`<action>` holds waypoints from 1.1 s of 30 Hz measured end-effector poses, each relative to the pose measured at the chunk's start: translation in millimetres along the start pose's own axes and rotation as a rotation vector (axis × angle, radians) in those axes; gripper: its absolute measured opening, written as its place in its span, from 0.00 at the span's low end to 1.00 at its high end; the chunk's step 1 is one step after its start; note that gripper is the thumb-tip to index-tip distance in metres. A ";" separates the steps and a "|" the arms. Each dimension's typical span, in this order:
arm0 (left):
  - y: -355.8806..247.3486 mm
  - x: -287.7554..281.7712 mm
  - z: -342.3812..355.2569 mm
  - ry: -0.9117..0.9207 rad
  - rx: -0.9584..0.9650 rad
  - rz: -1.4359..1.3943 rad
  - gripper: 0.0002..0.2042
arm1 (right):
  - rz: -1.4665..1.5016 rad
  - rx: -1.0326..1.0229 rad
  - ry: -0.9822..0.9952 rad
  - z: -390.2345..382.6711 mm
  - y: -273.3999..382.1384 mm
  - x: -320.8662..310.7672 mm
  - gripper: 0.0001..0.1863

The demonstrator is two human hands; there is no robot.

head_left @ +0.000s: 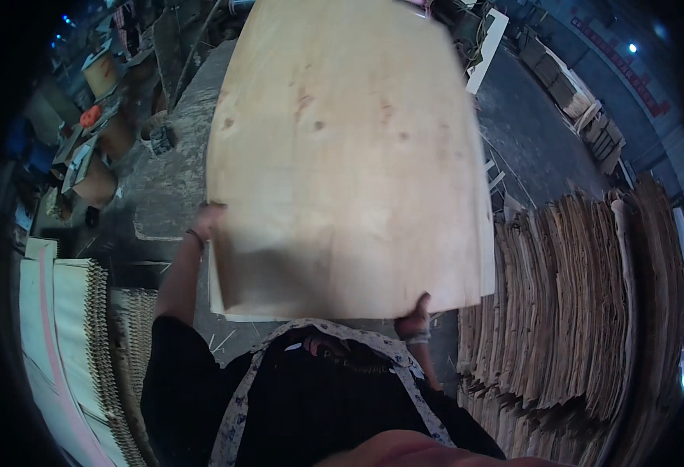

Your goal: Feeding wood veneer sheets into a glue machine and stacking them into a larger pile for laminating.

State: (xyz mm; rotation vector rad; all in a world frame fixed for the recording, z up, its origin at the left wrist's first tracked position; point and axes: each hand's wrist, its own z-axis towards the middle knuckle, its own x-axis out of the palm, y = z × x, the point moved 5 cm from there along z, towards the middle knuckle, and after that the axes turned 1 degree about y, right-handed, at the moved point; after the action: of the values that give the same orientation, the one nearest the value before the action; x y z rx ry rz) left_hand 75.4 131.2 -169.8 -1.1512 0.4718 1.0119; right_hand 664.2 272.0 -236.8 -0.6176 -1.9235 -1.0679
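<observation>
The 2 hands [212, 220] grip a pale wooden sheet [350, 179] with brown knots [318, 125] and reddish streaks [305, 103].

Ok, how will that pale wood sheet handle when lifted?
The pale wood sheet probably flexes, being broad and seemingly thin-edged. It likely wants two-handed support: the left hand and right hand grip its left and near edges. Its smooth-looking face may slide.

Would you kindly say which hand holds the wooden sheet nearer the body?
The right hand, at the near edge of the wooden sheet; the left hand is farther up, on its left edge.
</observation>
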 end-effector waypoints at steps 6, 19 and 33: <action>140.3 -47.8 -43.3 0.016 -0.596 -0.247 0.13 | -0.283 0.254 -0.208 8.6 -49.0 8.4 0.27; 99.1 -136.2 192.6 -0.080 -0.449 0.410 0.35 | -0.717 0.509 0.127 124.2 -88.9 156.4 0.15; -329.3 312.7 227.3 0.422 0.114 -0.112 0.40 | -1.498 -0.196 -0.163 -18.5 405.5 197.0 0.41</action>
State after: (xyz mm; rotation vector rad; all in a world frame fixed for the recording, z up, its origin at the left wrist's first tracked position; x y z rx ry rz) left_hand 471.5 448.2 -148.9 -1.2760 0.7799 0.6351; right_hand 862.8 470.7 116.3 0.8967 -2.3455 -2.0997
